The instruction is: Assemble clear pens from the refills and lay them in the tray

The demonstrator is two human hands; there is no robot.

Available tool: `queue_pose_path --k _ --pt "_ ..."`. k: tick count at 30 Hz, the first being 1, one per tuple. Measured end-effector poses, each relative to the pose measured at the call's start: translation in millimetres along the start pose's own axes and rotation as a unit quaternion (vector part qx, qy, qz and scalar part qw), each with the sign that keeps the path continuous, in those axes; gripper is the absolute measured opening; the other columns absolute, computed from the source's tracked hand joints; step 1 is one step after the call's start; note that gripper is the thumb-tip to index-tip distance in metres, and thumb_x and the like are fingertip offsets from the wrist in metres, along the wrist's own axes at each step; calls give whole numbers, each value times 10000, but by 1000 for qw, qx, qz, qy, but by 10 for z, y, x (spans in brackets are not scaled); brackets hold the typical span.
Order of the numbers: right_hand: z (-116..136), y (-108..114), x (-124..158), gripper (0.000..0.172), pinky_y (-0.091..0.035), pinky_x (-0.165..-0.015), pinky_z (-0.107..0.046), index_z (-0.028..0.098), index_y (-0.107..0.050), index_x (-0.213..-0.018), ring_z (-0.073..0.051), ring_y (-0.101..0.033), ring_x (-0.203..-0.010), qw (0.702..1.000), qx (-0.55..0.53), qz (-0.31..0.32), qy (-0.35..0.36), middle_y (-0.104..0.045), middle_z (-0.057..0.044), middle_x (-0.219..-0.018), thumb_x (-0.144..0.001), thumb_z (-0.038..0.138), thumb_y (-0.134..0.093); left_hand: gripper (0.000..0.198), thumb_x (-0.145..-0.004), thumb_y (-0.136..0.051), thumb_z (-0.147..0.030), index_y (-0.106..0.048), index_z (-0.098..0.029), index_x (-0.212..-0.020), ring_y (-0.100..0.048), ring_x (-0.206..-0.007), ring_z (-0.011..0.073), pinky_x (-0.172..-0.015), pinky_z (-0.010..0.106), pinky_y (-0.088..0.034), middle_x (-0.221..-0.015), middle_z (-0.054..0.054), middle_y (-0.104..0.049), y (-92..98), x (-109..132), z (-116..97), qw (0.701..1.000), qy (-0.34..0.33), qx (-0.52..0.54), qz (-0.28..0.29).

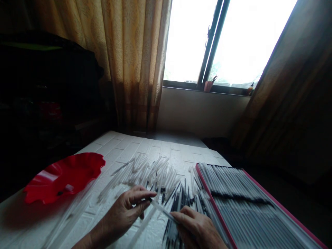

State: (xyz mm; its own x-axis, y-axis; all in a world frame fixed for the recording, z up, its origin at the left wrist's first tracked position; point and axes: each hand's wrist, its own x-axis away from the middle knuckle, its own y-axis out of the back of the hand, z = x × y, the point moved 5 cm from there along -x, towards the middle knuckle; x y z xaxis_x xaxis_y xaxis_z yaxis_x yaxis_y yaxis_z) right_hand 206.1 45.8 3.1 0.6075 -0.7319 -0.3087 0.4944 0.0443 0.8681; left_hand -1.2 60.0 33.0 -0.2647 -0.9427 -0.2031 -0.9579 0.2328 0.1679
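My right hand (198, 226) grips a slim, translucent pen (164, 210) near its lower end. At the pen's upper end, the thumb and fingers of my left hand (129, 207) pinch a small black cap (149, 199). The pen slants between both hands; whether the cap sits fully on it I cannot tell. Beneath and beside my right hand lies a pile of dark, thin refills (172, 230). Loose clear tubes (141, 171) are heaped beyond my hands, with a few small black pieces (163, 190) among them.
At the right, a red-edged box (216, 216) holds rows of clear pens with black middles (241, 199). A red wavy-rimmed bowl (62, 173) with small bits inside stands left on the white brick-patterned table (114, 147). Long clear strips (70, 211) lie beside it.
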Motion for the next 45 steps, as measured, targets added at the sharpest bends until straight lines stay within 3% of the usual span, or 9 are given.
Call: queue_pose_path --k 5,9,18,22,30,33,37,41,45 --pt "-5 51 22 300 -434 -600 -234 245 -591 -1168 -158 -625 -670 998 -32 -44 -15 -660 -49 -854 -920 233 -423 219 -788 -684 -341 -775 -207 -935 -567 -525 79 -520 221 -492 -871 30 -618 13 -6 -15 1000 -4 3 -13" --pt "-42 89 30 187 -465 -633 -237 215 -570 -1013 -156 -619 -676 990 -108 -81 -50 -662 -40 -806 -942 292 -415 239 -751 -699 -332 -765 -182 -925 -557 -501 85 -491 214 -475 -813 28 -654 48 -5 0 999 6 -9 -49" --pt "-68 134 32 351 -504 -712 -259 217 -663 -1012 -196 -637 -792 945 -250 -180 -111 -680 -73 -892 -915 504 -485 201 -708 -736 -339 -717 -165 -807 -563 -481 107 -480 202 -432 -587 -32 -634 27 -21 108 995 48 0 -93" --pt "-76 93 32 406 -470 -579 -228 196 -626 -902 -163 -566 -643 933 -280 -165 -152 -629 -35 -757 -865 583 -510 288 -673 -772 -412 -712 -159 -796 -563 -465 100 -464 202 -437 -617 -27 -642 -10 -24 166 994 58 31 -91" --pt "-144 107 34 466 -351 -487 -217 183 -595 -692 -130 -454 -549 933 -270 -137 -195 -496 11 -580 -894 577 -453 464 -541 -832 -562 -718 -155 -732 -554 -439 86 -429 198 -452 -626 -22 -665 -67 -45 202 988 85 103 -74" --pt "-174 72 31 438 -336 -484 -217 172 -612 -774 -117 -420 -521 931 -291 -108 -194 -481 23 -580 -905 556 -450 476 -517 -844 -563 -720 -154 -726 -552 -426 84 -410 193 -444 -616 -23 -674 -58 -63 219 986 93 118 -77" --pt "-189 82 27 339 -397 -529 -218 201 -579 -985 -133 -481 -585 919 -326 -135 -177 -543 14 -709 -846 511 -577 492 -495 -854 -565 -712 -153 -724 -557 -416 84 -413 199 -452 -605 -27 -680 -19 -87 253 983 99 130 -89" --pt "-187 81 24 311 -419 -525 -220 203 -562 -879 -138 -513 -590 906 -356 -132 -186 -569 -1 -731 -855 514 -568 498 -480 -862 -558 -717 -150 -727 -561 -408 87 -415 208 -456 -605 -26 -684 3 -88 267 981 104 135 -92" --pt "-200 124 26 421 -361 -498 -221 172 -586 -723 -122 -464 -542 919 -317 -134 -193 -560 -6 -627 -878 556 -509 488 -481 -865 -548 -723 -152 -728 -553 -409 85 -414 207 -448 -613 -21 -690 3 -76 267 981 105 138 -90"
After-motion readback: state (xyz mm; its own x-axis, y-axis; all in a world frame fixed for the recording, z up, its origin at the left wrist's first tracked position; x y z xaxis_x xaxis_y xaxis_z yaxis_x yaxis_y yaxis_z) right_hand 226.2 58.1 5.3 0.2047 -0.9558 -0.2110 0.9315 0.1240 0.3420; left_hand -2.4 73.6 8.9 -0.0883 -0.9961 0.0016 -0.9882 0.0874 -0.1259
